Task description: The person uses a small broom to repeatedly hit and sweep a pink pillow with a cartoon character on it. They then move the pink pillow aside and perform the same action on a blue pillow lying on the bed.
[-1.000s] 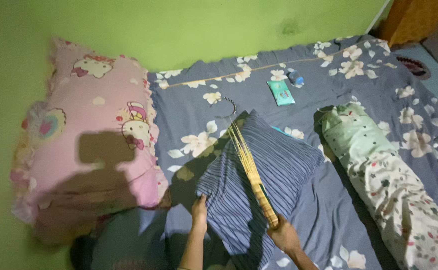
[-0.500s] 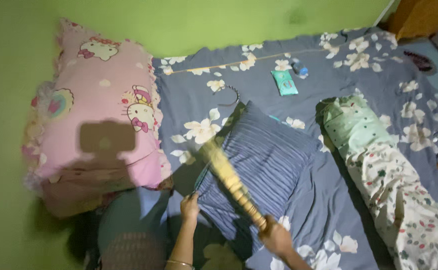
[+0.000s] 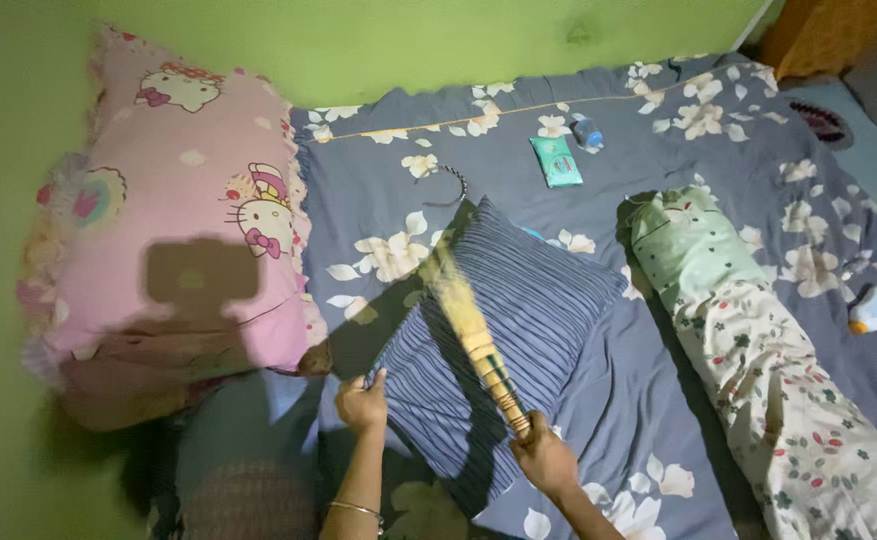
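A blue striped pillow [image 3: 533, 300] lies tilted on the blue floral bedsheet [image 3: 718, 160]. My left hand [image 3: 362, 401] grips the pillow's near left corner. My right hand [image 3: 543, 458] is shut on the handle of a straw hand broom [image 3: 473, 335], whose bristles, blurred by motion, rest across the pillow's left part. A bangle sits on my left wrist.
A pink cartoon-print pillow [image 3: 188, 220] leans against the green wall at left. A long floral bolster [image 3: 758, 340] lies at right. A teal packet [image 3: 556, 160], a small bottle [image 3: 586, 132], a hair band [image 3: 448, 185] and a white bottle [image 3: 873, 307] lie on the sheet.
The broom swung from upright over the pillow down to the left and now lies across the pillow again. My left hand kept hold of the pillow corner.
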